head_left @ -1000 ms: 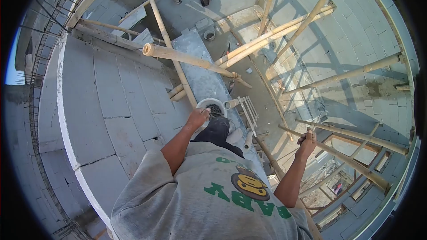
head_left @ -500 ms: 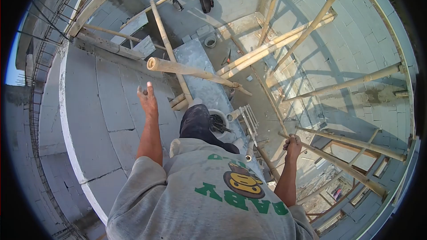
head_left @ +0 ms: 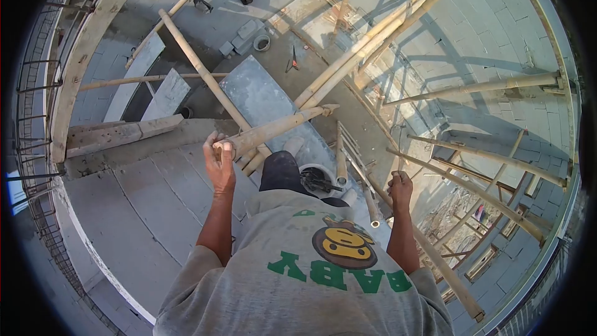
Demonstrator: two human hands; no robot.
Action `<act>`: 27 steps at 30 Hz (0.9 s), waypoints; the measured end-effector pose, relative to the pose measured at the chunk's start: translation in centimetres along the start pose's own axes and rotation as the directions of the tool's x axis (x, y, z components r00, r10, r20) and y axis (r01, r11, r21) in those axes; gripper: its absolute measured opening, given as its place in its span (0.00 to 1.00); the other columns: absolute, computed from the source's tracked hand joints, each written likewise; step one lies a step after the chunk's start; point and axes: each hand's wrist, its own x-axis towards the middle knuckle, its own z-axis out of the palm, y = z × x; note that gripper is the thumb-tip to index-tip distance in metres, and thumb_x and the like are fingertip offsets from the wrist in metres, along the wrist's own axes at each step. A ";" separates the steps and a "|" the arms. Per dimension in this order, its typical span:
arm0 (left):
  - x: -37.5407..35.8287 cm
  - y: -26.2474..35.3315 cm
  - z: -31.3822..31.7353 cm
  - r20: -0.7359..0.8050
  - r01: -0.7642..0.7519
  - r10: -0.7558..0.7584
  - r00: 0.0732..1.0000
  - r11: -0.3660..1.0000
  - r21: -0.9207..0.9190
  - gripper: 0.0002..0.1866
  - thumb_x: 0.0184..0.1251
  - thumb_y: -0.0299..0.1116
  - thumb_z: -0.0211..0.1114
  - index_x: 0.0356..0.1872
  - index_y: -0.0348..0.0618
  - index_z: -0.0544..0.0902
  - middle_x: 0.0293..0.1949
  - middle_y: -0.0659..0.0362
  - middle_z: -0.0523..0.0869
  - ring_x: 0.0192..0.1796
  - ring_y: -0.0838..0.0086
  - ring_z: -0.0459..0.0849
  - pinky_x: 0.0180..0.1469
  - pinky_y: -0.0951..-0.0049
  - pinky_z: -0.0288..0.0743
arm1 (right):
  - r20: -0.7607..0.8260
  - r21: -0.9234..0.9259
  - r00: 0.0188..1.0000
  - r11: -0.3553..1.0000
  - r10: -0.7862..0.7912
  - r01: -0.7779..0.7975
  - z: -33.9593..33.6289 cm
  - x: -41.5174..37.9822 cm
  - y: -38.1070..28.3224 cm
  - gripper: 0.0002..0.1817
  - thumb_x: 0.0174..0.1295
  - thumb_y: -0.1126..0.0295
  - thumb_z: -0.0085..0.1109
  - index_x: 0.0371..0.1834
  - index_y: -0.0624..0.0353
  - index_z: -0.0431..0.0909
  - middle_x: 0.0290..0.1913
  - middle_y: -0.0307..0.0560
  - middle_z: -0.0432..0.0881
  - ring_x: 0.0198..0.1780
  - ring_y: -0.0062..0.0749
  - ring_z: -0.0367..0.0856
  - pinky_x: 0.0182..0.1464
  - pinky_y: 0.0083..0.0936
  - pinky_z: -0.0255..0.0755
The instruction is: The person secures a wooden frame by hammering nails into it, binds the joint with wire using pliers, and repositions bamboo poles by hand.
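Observation:
My left hand (head_left: 219,165) is at the near end of a thick bamboo pole (head_left: 273,129), thumb and fingers closed about its cut end. The pole slants away to the right, above a pale grey platform (head_left: 255,87). My right hand (head_left: 400,190) is held out on the other side with its fingers curled closed. A thin, stick-like thing seems to rise from that fist, too fine to make out. A white bucket (head_left: 332,173) with dark things inside stands by my legs, beside my dark trousers (head_left: 278,171).
A light block wall (head_left: 155,199) runs along my left, with a wooden beam (head_left: 124,137) on it. Bamboo poles (head_left: 373,50) cross the space ahead. A small bucket (head_left: 262,42) and an orange-handled tool (head_left: 292,61) lie below. Steel bars (head_left: 37,121) stick out far left.
My left hand was open and apart from the bamboo pole; now it is closed on its end. The pole's near end has come lower and closer. My view has turned somewhat.

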 end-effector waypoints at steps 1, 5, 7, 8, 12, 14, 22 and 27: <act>0.7 0.9 1.0 0.082 -0.020 0.022 0.996 0.999 -0.025 0.28 0.63 0.41 0.66 0.58 0.34 0.69 0.47 0.53 0.79 0.52 0.70 0.77 0.56 0.69 0.70 | 0.006 -0.016 1.000 0.999 -0.029 0.029 0.9 0.2 -0.4 0.12 0.65 0.66 0.51 0.39 0.63 0.79 0.19 0.41 0.74 0.17 0.22 0.71 0.19 0.21 0.64; 5.3 2.7 6.1 0.407 -0.352 0.281 0.869 0.930 0.109 0.29 0.56 0.31 0.71 0.57 0.36 0.68 0.47 0.52 0.80 0.51 0.69 0.79 0.55 0.69 0.73 | -0.097 -0.095 0.989 0.990 -0.111 0.102 3.0 -1.2 -4.1 0.12 0.64 0.66 0.50 0.37 0.62 0.79 0.18 0.40 0.74 0.15 0.20 0.69 0.18 0.20 0.63; 8.2 3.8 9.9 0.439 -0.367 0.304 0.845 0.928 0.062 0.31 0.50 0.29 0.74 0.55 0.37 0.70 0.45 0.51 0.80 0.47 0.67 0.80 0.51 0.68 0.75 | -0.170 -0.066 0.985 0.998 -0.030 0.019 3.2 -2.8 -5.7 0.12 0.64 0.66 0.50 0.34 0.63 0.79 0.17 0.39 0.74 0.15 0.20 0.69 0.18 0.21 0.63; 9.3 4.5 11.8 0.460 -0.369 0.311 0.832 0.929 0.039 0.31 0.47 0.28 0.76 0.54 0.37 0.70 0.43 0.51 0.80 0.45 0.66 0.81 0.49 0.68 0.76 | -0.207 -0.020 0.978 0.999 0.022 -0.026 3.0 -3.9 -6.0 0.12 0.64 0.66 0.50 0.34 0.63 0.79 0.17 0.39 0.73 0.16 0.20 0.69 0.18 0.21 0.63; 12.2 8.1 16.8 0.564 -0.497 0.401 0.722 0.867 0.020 0.29 0.47 0.29 0.75 0.52 0.38 0.72 0.41 0.51 0.81 0.42 0.62 0.83 0.46 0.66 0.77 | -0.341 0.192 0.915 0.969 0.214 -0.155 2.3 -8.6 -3.9 0.12 0.64 0.65 0.51 0.35 0.62 0.80 0.18 0.39 0.73 0.17 0.20 0.71 0.19 0.20 0.65; 13.2 8.7 18.3 0.672 -0.531 0.423 0.608 0.846 -0.052 0.26 0.50 0.29 0.73 0.51 0.39 0.72 0.43 0.52 0.81 0.45 0.65 0.83 0.48 0.68 0.76 | -0.430 0.312 0.847 0.932 0.314 -0.187 2.7 -11.1 -2.5 0.12 0.63 0.65 0.52 0.36 0.63 0.81 0.20 0.42 0.77 0.17 0.23 0.72 0.20 0.23 0.67; 10.3 10.8 22.5 0.917 -0.434 0.377 0.132 0.854 -0.288 0.27 0.45 0.29 0.73 0.50 0.42 0.74 0.46 0.49 0.81 0.47 0.58 0.83 0.49 0.65 0.77 | -0.718 0.206 0.624 0.950 0.310 -0.234 3.1 -15.9 0.9 0.12 0.59 0.66 0.54 0.34 0.65 0.82 0.20 0.41 0.74 0.24 0.24 0.70 0.29 0.25 0.65; 6.8 12.0 24.5 0.918 -0.450 0.393 0.049 0.830 -0.331 0.27 0.47 0.28 0.73 0.51 0.43 0.74 0.43 0.53 0.82 0.46 0.63 0.83 0.49 0.67 0.76 | -0.763 0.086 0.583 0.938 0.278 -0.335 3.6 -16.2 5.4 0.13 0.58 0.64 0.54 0.31 0.64 0.81 0.22 0.47 0.78 0.26 0.35 0.73 0.34 0.31 0.68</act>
